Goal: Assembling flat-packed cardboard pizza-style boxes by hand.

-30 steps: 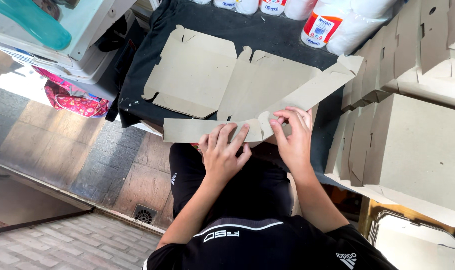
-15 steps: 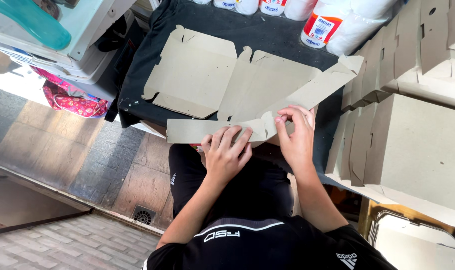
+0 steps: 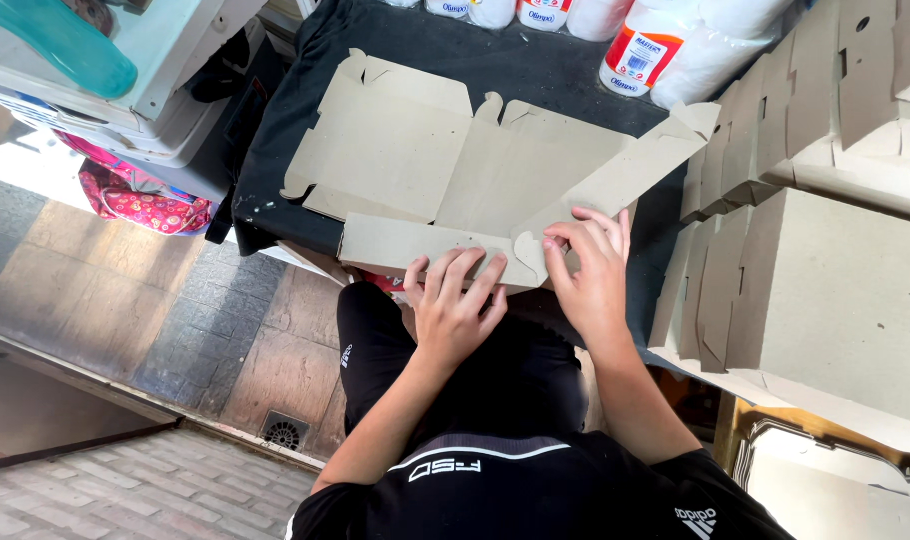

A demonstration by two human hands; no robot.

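A flat grey cardboard box blank [image 3: 475, 170] lies on a black cloth-covered table [image 3: 535, 70]. Its near side flap [image 3: 415, 245] is folded up toward me. My left hand [image 3: 455, 305] presses spread fingers against that flap from the near side. My right hand [image 3: 587, 268] pinches the corner where the near flap meets the raised right side flap [image 3: 625, 175], fingers curled over the edge.
Stacks of folded cardboard boxes [image 3: 815, 240] stand at the right. White bottles with coloured labels [image 3: 665, 50] line the table's far edge. A white shelf with a teal object [image 3: 65, 50] and a pink patterned bag [image 3: 140, 200] are at the left. Paved floor with a drain [image 3: 285, 432] lies below.
The near flap has risen slightly and both hands have shifted up along it; the right hand's fingers now wrap the corner tab.
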